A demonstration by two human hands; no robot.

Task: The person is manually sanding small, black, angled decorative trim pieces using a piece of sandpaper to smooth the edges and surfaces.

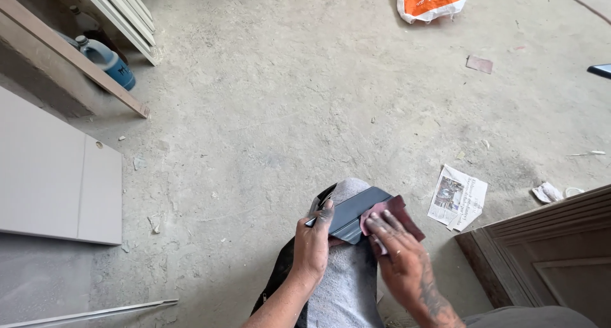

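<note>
Sandpaper [396, 215], seemingly, on smooth dark panel [351, 215]

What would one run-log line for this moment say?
left hand: grips dark angled strip | right hand: presses reddish sandpaper on it | knee underneath

dark grey angled metal strip [352, 215]; reddish-brown sheet of sandpaper [396, 215]; light grey dusty cloth over the knee [347, 283]. pale grey concrete floor [286, 99], speckled with dust. orange and white plastic bag [431, 0]. blue plastic jug [108, 61]. printed black-and-white newspaper scrap [458, 197]. brown panelled wooden door [547, 251]. pale grey flat board [57, 175].
</note>
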